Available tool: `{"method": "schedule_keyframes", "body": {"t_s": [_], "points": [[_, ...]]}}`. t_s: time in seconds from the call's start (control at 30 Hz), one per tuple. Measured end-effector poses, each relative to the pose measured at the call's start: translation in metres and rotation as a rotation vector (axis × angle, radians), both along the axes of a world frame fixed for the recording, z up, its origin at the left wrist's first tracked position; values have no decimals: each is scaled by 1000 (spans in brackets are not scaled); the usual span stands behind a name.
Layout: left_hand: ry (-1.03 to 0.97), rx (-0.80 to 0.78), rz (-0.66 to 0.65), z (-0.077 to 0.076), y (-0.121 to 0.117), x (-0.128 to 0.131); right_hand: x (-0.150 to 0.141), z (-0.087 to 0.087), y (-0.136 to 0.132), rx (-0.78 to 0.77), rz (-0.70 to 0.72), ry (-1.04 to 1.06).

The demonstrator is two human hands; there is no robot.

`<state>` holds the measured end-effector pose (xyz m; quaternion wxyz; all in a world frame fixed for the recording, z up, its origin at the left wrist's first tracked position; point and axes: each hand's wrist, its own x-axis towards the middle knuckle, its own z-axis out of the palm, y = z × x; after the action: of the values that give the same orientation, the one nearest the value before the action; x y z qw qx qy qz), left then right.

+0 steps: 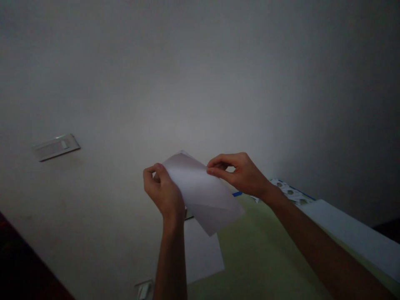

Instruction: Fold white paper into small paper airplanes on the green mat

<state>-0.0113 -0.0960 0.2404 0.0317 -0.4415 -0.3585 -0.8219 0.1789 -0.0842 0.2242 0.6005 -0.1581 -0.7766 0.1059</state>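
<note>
A sheet of white paper (200, 187) is held up in the air between both hands, its surface curved and its lower part creased or folded. My left hand (164, 189) grips its left edge, with the thumb on top and the fingers curled. My right hand (239, 173) pinches the upper right edge between thumb and fingertips. Below the held sheet, another white paper (204, 252) lies on the green tabletop (259, 250), partly hidden by my left forearm.
A pale wall (200, 75) rises behind, bearing a switch plate (58, 146) at left and another plate (144, 289) low down. At right lie a long white sheet or board (350, 233) and a patterned item (292, 191). A small blue object (237, 194) shows beside the held paper.
</note>
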Motion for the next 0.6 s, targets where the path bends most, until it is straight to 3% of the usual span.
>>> {"method": "schedule_keyframes", "body": {"t_s": [0.37, 0.6], "points": [[27, 35, -56, -1, -7, 5, -1, -1, 0, -59, 10, 11], [-47, -48, -121, 0, 3, 4, -1, -3, 6, -123, 7, 144]]}}
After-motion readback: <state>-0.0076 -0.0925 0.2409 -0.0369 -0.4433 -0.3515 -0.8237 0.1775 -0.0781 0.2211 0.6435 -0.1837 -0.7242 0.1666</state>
